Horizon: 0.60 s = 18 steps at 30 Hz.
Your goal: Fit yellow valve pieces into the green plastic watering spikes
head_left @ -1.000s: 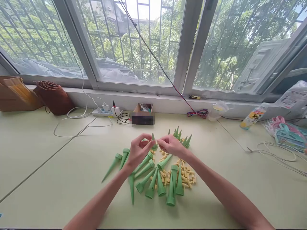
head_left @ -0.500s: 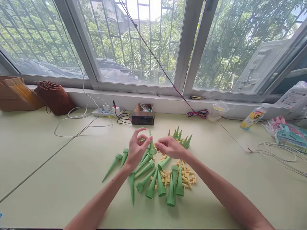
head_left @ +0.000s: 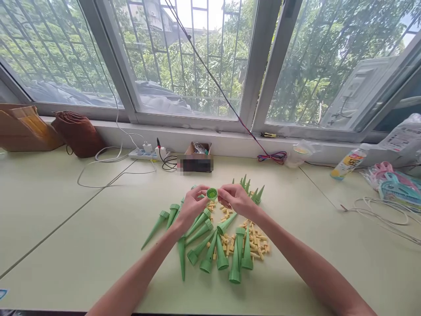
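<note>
Green spike (head_left: 212, 193): holding it up in the left hand (head_left: 193, 205)

Facing wide windows (head_left: 190, 66) across the back, with bars and leaves showing through. Working over a pale green table (head_left: 82, 241) spreading across the lower view. Seeing a cardboard box (head_left: 29, 129) at the far left by the wall, with a brown pouch (head_left: 79, 134) sitting just beside it. Noticing a bottle (head_left: 350, 161) well apart, over at the right. Pinching the spike between left thumb and fingers, above the middle of the table, and showing its round, open end to the camera. Holding the right hand (head_left: 238, 201) just beside that rim, pressing thumb and forefinger together; not managing to tell about any small piece between them, or about contact with the rim. Seeing other green spikes (head_left: 208, 254) lying below, some resting across others, and a cluster of spikes (head_left: 256, 195) pointing upward beyond the right wrist. Spotting small yellow pieces (head_left: 259, 245) lying loose among them, crowding thickest toward the right.
</note>
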Each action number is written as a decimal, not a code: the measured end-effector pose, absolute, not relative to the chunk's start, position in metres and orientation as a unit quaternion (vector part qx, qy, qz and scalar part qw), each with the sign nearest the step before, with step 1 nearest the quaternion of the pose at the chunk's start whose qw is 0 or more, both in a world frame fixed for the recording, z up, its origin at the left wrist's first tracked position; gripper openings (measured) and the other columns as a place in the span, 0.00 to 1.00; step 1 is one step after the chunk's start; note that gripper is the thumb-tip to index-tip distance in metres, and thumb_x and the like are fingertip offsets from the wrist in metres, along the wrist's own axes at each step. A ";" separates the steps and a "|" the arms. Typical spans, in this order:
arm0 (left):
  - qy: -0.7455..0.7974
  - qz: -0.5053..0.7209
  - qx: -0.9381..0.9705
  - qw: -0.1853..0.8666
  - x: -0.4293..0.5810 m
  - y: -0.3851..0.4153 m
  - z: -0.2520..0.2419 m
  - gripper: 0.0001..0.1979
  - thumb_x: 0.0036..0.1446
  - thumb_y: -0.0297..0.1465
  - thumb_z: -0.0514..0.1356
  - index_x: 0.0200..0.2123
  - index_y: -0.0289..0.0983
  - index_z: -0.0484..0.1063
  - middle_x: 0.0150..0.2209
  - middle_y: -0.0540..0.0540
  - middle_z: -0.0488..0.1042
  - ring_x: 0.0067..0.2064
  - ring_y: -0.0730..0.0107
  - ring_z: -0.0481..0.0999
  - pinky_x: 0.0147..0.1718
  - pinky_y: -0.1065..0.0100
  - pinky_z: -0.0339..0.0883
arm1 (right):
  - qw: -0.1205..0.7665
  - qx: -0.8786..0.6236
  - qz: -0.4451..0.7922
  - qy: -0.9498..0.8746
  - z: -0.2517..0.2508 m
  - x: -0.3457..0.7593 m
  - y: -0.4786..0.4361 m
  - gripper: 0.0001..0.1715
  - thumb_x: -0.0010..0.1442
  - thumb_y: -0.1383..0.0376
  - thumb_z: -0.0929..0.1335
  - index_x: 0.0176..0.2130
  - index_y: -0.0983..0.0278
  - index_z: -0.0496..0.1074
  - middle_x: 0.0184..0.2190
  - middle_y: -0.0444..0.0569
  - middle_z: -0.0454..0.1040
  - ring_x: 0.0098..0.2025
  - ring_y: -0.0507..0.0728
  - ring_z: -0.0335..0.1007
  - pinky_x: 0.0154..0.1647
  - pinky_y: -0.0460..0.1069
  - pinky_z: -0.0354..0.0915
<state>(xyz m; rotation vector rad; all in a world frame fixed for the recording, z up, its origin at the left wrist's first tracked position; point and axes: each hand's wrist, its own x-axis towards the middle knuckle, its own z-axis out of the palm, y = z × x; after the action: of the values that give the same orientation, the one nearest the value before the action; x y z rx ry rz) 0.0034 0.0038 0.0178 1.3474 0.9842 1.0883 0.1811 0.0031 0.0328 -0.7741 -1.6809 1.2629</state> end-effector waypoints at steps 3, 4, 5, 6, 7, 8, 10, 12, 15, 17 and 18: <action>0.406 0.454 0.587 0.533 0.005 0.005 0.014 0.14 0.51 0.36 0.65 0.39 0.36 0.71 0.30 0.51 0.68 0.20 0.83 0.58 0.16 0.78 0.47 | 0.450 -0.310 0.519 -0.657 0.032 0.181 0.005 0.25 0.63 0.50 0.65 0.25 0.66 0.67 0.14 0.38 0.57 0.17 0.47 0.50 0.18 0.45 0.49; 0.399 0.455 0.597 0.526 0.006 0.005 0.014 0.14 0.52 0.36 0.65 0.41 0.36 0.71 0.31 0.50 0.69 0.21 0.82 0.60 0.17 0.78 0.48 | 0.454 -0.313 0.523 -0.650 0.032 0.181 0.006 0.25 0.63 0.50 0.65 0.25 0.66 0.67 0.14 0.38 0.57 0.17 0.47 0.49 0.18 0.45 0.49; 0.393 0.457 0.609 0.516 0.006 0.005 0.013 0.15 0.52 0.36 0.65 0.42 0.36 0.71 0.33 0.50 0.69 0.22 0.82 0.61 0.17 0.78 0.51 | 0.456 -0.318 0.526 -0.643 0.032 0.180 0.006 0.25 0.62 0.49 0.65 0.24 0.65 0.66 0.14 0.38 0.56 0.17 0.47 0.49 0.18 0.45 0.48; 0.388 0.459 0.622 0.502 0.006 0.005 0.013 0.16 0.52 0.35 0.65 0.43 0.37 0.70 0.36 0.49 0.70 0.23 0.81 0.63 0.18 0.78 0.54 | 0.459 -0.324 0.528 -0.637 0.033 0.180 0.006 0.26 0.62 0.48 0.65 0.24 0.65 0.66 0.14 0.38 0.56 0.17 0.47 0.49 0.18 0.45 0.48; 0.386 0.464 0.633 0.485 0.006 0.005 0.013 0.17 0.52 0.35 0.65 0.45 0.37 0.69 0.38 0.48 0.69 0.23 0.81 0.64 0.19 0.78 0.57 | 0.461 -0.330 0.529 -0.631 0.033 0.179 0.006 0.26 0.61 0.48 0.65 0.23 0.65 0.65 0.14 0.38 0.55 0.17 0.47 0.49 0.18 0.45 0.48; 0.387 0.472 0.643 0.463 0.006 0.004 0.013 0.18 0.52 0.34 0.65 0.46 0.38 0.68 0.39 0.48 0.69 0.24 0.81 0.65 0.21 0.77 0.59 | 0.463 -0.335 0.530 -0.627 0.034 0.179 0.006 0.27 0.61 0.47 0.66 0.23 0.65 0.65 0.14 0.38 0.55 0.17 0.47 0.49 0.18 0.45 0.48; 0.395 0.494 0.664 0.398 0.007 0.003 0.012 0.19 0.52 0.33 0.64 0.48 0.40 0.67 0.42 0.48 0.67 0.24 0.82 0.64 0.22 0.77 0.62 | 0.466 -0.340 0.531 -0.621 0.035 0.179 0.006 0.27 0.60 0.47 0.66 0.22 0.65 0.64 0.14 0.38 0.55 0.16 0.46 0.50 0.18 0.45 0.48; 0.399 0.515 0.694 0.306 0.006 0.002 0.012 0.18 0.54 0.30 0.63 0.48 0.41 0.66 0.43 0.48 0.66 0.24 0.83 0.63 0.21 0.77 0.62 | 0.470 -0.338 0.534 -0.616 0.035 0.179 0.006 0.27 0.60 0.47 0.66 0.22 0.65 0.64 0.14 0.37 0.55 0.16 0.46 0.50 0.18 0.45 0.48; 0.380 0.527 0.741 0.173 0.003 0.001 0.011 0.17 0.55 0.27 0.61 0.48 0.43 0.67 0.45 0.47 0.65 0.25 0.82 0.63 0.22 0.75 0.62 | 0.470 -0.335 0.541 -0.611 0.035 0.179 0.007 0.26 0.60 0.49 0.67 0.22 0.65 0.65 0.13 0.37 0.54 0.16 0.46 0.49 0.18 0.45 0.47; 0.364 0.531 0.756 0.119 0.001 0.001 0.010 0.19 0.56 0.26 0.61 0.50 0.43 0.67 0.47 0.45 0.64 0.25 0.82 0.63 0.22 0.75 0.63 | 0.468 -0.335 0.546 -0.609 0.035 0.180 0.007 0.25 0.60 0.49 0.67 0.22 0.65 0.64 0.13 0.36 0.53 0.16 0.46 0.49 0.17 0.45 0.47; 0.358 0.531 0.762 0.098 -0.001 0.001 0.010 0.19 0.56 0.26 0.61 0.51 0.44 0.66 0.48 0.45 0.64 0.25 0.82 0.64 0.23 0.74 0.64 | 0.468 -0.336 0.547 -0.607 0.035 0.180 0.007 0.25 0.60 0.49 0.67 0.22 0.65 0.64 0.13 0.36 0.53 0.16 0.46 0.49 0.17 0.45 0.47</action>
<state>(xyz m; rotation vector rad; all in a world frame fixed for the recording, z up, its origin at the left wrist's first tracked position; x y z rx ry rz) -0.0005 0.0008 0.0104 2.2540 1.0600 1.5727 0.1797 0.0074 0.0352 -0.8245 -1.4900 1.3415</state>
